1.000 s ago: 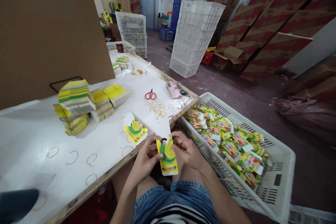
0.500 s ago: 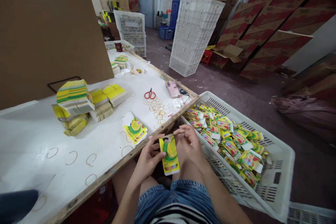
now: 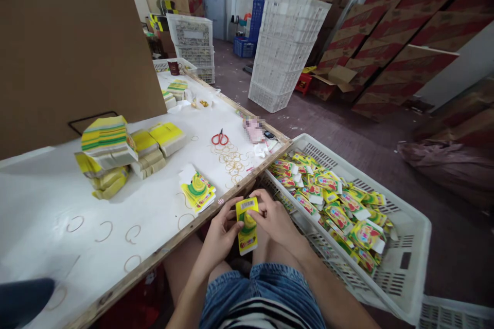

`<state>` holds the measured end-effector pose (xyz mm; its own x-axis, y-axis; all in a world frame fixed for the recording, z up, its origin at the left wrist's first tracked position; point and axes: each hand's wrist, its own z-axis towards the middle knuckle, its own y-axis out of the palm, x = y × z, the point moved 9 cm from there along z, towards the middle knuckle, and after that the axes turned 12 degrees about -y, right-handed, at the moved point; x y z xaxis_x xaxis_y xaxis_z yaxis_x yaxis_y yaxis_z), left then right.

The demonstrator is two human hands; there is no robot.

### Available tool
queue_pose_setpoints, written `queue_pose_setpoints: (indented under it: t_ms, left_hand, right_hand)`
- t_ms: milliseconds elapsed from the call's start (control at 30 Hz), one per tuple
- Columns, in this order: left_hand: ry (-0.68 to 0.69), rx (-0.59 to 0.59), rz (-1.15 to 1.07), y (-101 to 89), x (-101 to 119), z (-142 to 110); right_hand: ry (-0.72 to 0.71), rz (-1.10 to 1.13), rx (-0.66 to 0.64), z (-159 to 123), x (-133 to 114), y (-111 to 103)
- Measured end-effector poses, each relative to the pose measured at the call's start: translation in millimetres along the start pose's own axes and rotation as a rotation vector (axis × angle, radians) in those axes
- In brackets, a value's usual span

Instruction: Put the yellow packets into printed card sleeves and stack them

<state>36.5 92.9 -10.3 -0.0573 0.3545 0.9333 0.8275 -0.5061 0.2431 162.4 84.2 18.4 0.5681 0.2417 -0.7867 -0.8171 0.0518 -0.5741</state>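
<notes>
- The yellow-and-green carton (image 3: 247, 242) is up in both hands, above the denim shorts (image 3: 227, 290) and just off the near wooden edge of the table (image 3: 160, 216); its printed face shows, with a barcode panel (image 3: 247, 204) at the top.
- The left hand (image 3: 222, 232) pinches its left side, thumb on the face; a light, steady hold there should stop thin card buckling.
- The right hand (image 3: 275, 220) grips the upper right, thumb just below the barcode panel, fingers mostly hidden. Even pressure across the top, out to both corners, should make it sit square.
- Whether the panel is tucked in or merely laid over is too small to tell.
- A stack of similar cartons (image 3: 198, 190) lies by the near edge; loose rubber bands (image 3: 232, 160) and red-handled scissors (image 3: 219, 139) lie toward the right corner.
- A white crate (image 3: 419, 247), heaped with printed packs (image 3: 341, 211), stands beside that corner.
</notes>
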Motion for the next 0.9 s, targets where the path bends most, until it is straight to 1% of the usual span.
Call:
queue_pose_setpoints:
  t_ms: [100, 133, 267, 300, 367, 400, 433, 467, 500, 533, 567, 600, 633, 667, 700, 733, 767, 833, 867, 900]
  left_hand:
    - [-0.017, 0.008, -0.037, -2.8, 2, 0]
    - [-0.025, 0.004, -0.043, -2.6, 2, 0]
    - [-0.019, -0.015, -0.051, 4.8, 6, 0]
    - [-0.006, -0.014, -0.047, 8.0, 6, 1]
    - [0.029, -0.004, -0.033, 14.9, 7, 2]
    - [0.051, 0.001, -0.022, 17.7, 8, 3]
    - [0.074, 0.009, -0.004, 19.1, 9, 4]
    - [0.104, 0.032, 0.032, 17.4, 11, 5]
    - [0.138, 0.079, 0.093, 11.8, 14, 6]
    - [0.171, 0.151, 0.174, 2.0, 17, 7]
    - [0.207, 0.263, 0.279, -12.5, 22, 6]
    - [0.228, 0.401, 0.396, -29.9, 26, 4]
    - [0.221, 0.534, 0.482, -48.4, 28, 2]
    - [0.195, 0.647, 0.547, -65.5, 27, 0]
    - [0.163, 0.733, 0.593, -79.8, 26, -1]
    - [0.131, 0.770, 0.623, -89.3, 22, -1]
    - [0.111, 0.783, 0.627, -95.4, 18, -1]
    - [0.096, 0.764, 0.599, -99.1, 10, 1]
    - [0.098, 0.754, 0.578, -99.2, 7, 2]
    - [0.098, 0.751, 0.562, -99.4, 3, 2]
  right_hand:
    - [-0.037, 0.020, 0.016, -2, -1, 0]
    - [-0.047, 0.044, 0.040, -3, -1, -2]
    - [-0.103, 0.172, 0.226, -6, -1, -15]
    - [-0.112, 0.223, 0.254, -7, -1, -15]
    - [-0.122, 0.309, 0.271, -8, -4, -14]
    - [-0.131, 0.309, 0.282, -9, -5, -17]
    - [-0.145, 0.263, 0.319, -12, -7, -25]
    - [-0.166, 0.169, 0.390, -16, -9, -40]
    - [-0.186, 0.037, 0.497, -22, -10, -61]
    - [-0.196, -0.121, 0.619, -30, -12, -84]
    - [-0.190, -0.289, 0.744, -40, -12, -106]
    - [-0.169, -0.435, 0.831, -46, -12, -122]
    - [-0.140, -0.543, 0.857, -47, -9, -131]
    - [-0.119, -0.593, 0.835, -43, -4, -133]
    - [-0.107, -0.587, 0.773, -34, 2, -127]
    - [-0.104, -0.536, 0.681, -21, 8, -112]
    - [-0.110, -0.451, 0.569, -6, 12, -89]
    - [-0.096, -0.306, 0.336, 27, 15, -30]
    - [-0.071, -0.276, 0.218, 43, 14, 3]
    - [-0.039, -0.266, 0.132, 57, 13, 32]
